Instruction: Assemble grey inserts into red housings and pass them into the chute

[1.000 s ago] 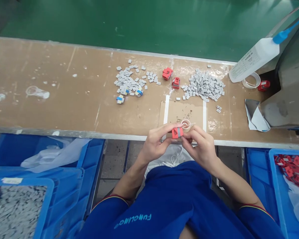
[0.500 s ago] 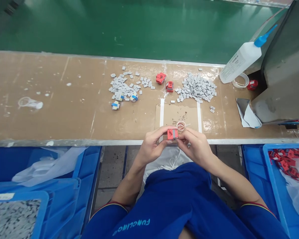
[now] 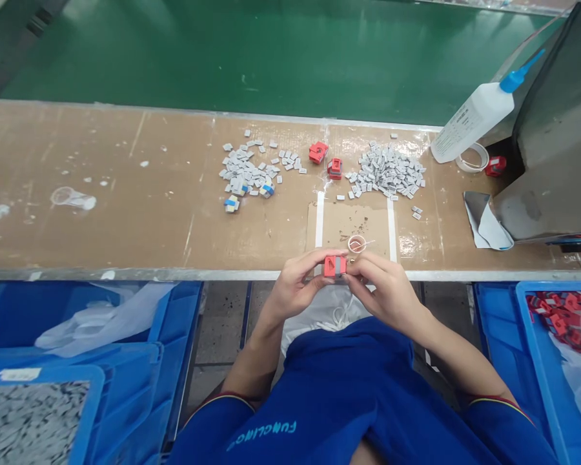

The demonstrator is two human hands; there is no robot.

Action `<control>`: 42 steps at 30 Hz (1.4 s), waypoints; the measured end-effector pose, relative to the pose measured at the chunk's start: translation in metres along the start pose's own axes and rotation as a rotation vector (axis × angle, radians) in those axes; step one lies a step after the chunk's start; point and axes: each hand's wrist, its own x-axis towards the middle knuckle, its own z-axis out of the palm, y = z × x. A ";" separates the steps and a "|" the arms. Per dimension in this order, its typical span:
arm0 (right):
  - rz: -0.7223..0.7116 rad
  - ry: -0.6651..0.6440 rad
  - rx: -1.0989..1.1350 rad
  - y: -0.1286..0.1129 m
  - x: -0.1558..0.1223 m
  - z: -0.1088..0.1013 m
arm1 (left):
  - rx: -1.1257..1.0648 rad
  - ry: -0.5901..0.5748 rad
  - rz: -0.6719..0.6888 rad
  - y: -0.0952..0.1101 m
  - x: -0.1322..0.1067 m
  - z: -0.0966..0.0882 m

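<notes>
My left hand [image 3: 297,284] grips a small red plastic block with a grey band [image 3: 335,265] between thumb and fingers, at the front edge of the bench. My right hand [image 3: 382,281] is closed in a pinch against the block's right end; what its fingertips hold, if anything, is hidden. Just beyond the fingers a small clear cup [image 3: 356,243] with a thin white stick in it stands on a taped cardboard sheet [image 3: 375,219]. Two red blocks [image 3: 318,152] lie farther back, between a left pile of grey tiles [image 3: 244,169] and a right pile of grey tiles [image 3: 392,169].
Several yellow-and-blue pieces [image 3: 232,205] lie by the left pile. At right are a white bottle with a blue nozzle [image 3: 474,119], a tape roll [image 3: 473,157] and a metal housing [image 3: 552,168]. Blue bins [image 3: 525,336] flank my body. A clear cup [image 3: 73,198] lies tipped at left.
The whole view has shifted slightly, so the bench things appear a little farther right. My hands keep their hold at the red block, with only slight finger movement.
</notes>
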 end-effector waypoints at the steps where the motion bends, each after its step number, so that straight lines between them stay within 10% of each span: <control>1: -0.003 0.008 0.005 0.001 0.000 0.000 | -0.003 -0.003 0.024 0.000 0.001 0.001; 21: -0.013 0.075 -0.029 0.009 -0.001 0.010 | -0.001 0.049 -0.074 -0.006 -0.004 0.009; 28: 0.019 0.088 -0.031 -0.001 -0.006 -0.016 | 0.210 -0.054 0.067 0.013 0.016 0.016; 34: 0.050 0.243 -0.185 -0.014 -0.048 -0.081 | 0.414 -0.438 0.214 0.040 0.085 0.023; 36: 0.162 0.275 -0.323 -0.005 -0.080 -0.119 | 0.550 -0.409 0.107 0.029 0.122 0.014; 42: 1.214 0.225 -0.857 0.087 -0.190 -0.272 | 1.244 -0.047 -0.281 -0.037 0.213 -0.005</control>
